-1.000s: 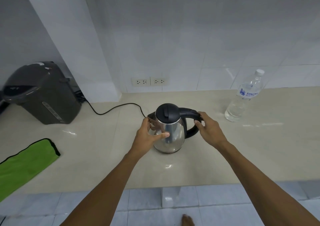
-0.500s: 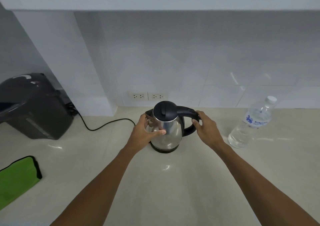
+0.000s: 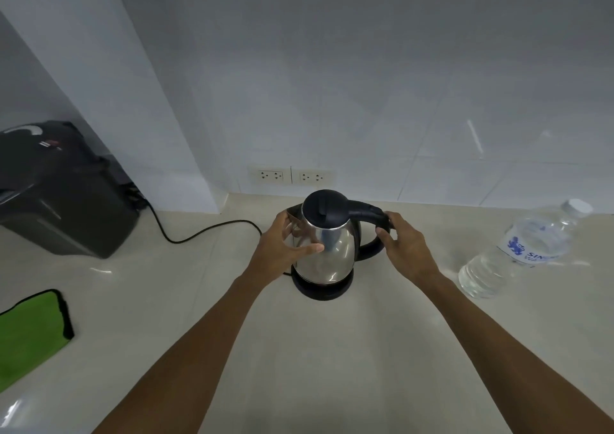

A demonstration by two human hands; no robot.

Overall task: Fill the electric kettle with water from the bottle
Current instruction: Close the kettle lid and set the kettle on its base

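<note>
A steel electric kettle [image 3: 327, 254] with a black lid, closed, and a black handle stands on its black base in the middle of the counter. My left hand [image 3: 282, 246] is wrapped around the kettle's left side, thumb across the front. My right hand [image 3: 403, 246] grips the black handle on the right. A clear water bottle [image 3: 518, 254] with a white cap and blue label stands upright to the right, apart from both hands, with water in its lower part.
A black appliance [image 3: 56, 194] sits at the back left, and a black cord [image 3: 199, 232] runs across the beige counter [image 3: 332, 350]. A green cloth [image 3: 30, 330] lies at the left edge. Wall sockets [image 3: 292, 176] are behind the kettle.
The view has tilted up and come closer to the counter. Both hands stay on the kettle, which has not visibly moved from its base.
</note>
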